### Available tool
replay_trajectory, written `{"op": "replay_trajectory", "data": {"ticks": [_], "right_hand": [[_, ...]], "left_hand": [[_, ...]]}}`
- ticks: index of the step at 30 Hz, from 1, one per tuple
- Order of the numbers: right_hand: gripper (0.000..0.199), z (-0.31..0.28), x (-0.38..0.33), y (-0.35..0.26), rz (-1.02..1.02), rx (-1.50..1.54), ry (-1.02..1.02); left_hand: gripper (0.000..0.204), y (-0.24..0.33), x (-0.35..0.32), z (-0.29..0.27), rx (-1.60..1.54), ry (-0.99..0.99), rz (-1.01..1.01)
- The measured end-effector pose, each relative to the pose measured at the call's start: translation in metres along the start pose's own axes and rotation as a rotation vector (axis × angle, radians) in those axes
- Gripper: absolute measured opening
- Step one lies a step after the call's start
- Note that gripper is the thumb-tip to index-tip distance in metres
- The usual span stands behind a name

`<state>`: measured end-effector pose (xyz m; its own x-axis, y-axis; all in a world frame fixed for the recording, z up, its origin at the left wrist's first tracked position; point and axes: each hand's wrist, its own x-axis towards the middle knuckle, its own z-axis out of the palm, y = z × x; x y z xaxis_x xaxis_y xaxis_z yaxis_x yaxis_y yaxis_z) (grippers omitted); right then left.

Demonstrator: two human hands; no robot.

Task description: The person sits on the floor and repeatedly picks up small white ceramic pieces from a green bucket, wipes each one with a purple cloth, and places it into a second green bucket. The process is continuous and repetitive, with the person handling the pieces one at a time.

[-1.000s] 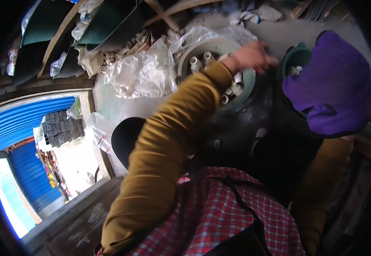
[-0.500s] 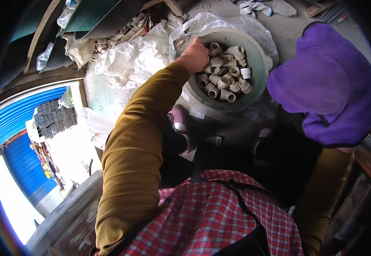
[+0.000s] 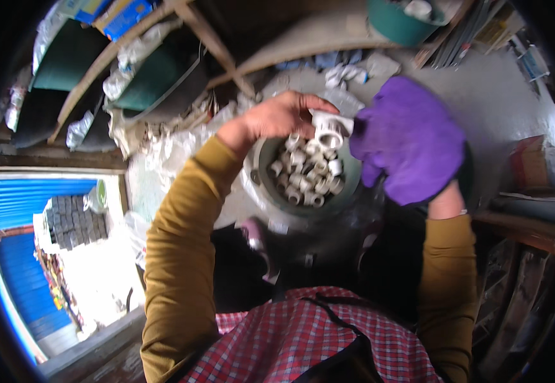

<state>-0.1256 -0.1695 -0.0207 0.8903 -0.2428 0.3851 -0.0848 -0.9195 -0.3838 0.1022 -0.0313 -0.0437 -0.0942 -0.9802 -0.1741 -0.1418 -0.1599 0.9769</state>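
Observation:
My bare left hand (image 3: 277, 117) is closed around one side of a white plastic pipe fitting (image 3: 330, 137), held up above a round basin. The fitting's round open end shows toward me. My right hand (image 3: 411, 150) is covered by a thick purple cloth, mitten-like in shape, which reaches the fitting's right side. Its fingers are hidden, so their grip does not show. Below both hands, the greenish basin (image 3: 259, 182) contains many loose pale pipe fittings (image 3: 303, 177), some elbow-shaped and some straight.
Clear plastic sheeting (image 3: 169, 153) lies left of the basin. Large green containers (image 3: 143, 83) stand behind a wooden frame (image 3: 210, 38) at the upper left. Another green tub (image 3: 399, 25) is at the back. Pale gloves (image 3: 346, 75) lie on the floor. A cardboard box (image 3: 529, 163) stands at right.
My left hand has risen from the basin's far left rim and now has a white pipe fitting. The purple-covered right hand has moved left to meet it. The view has shifted.

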Motion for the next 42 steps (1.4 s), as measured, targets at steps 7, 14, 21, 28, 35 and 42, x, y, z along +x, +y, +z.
{"op": "replay_trajectory", "data": {"ticks": [7,14,21,28,35,42], "right_hand": [[0.02,-0.008,0.038,-0.023,-0.117,-0.095,0.081],[0.021,-0.003,0.024,-0.052,0.343,0.388,0.226],[0.028,0.027,0.036,-0.067,0.067,0.055,0.389],[0.03,0.039,0.038,-0.072,0.202,0.239,0.265],[0.032,0.086,0.036,-0.031,-0.128,0.069,0.157],[0.031,0.089,0.034,-0.041,0.016,0.191,0.276]], "left_hand": [[0.049,0.073,0.0,0.059,0.112,0.511,0.171],[0.063,0.067,-0.016,0.117,0.149,0.738,0.278],[0.051,0.041,-0.033,0.105,-0.34,0.676,0.364],[0.025,0.021,-0.035,0.085,-0.609,0.654,0.377],[0.03,0.036,-0.026,0.079,0.637,0.841,0.172],[0.033,0.036,-0.011,0.092,0.46,0.904,0.287]]}}
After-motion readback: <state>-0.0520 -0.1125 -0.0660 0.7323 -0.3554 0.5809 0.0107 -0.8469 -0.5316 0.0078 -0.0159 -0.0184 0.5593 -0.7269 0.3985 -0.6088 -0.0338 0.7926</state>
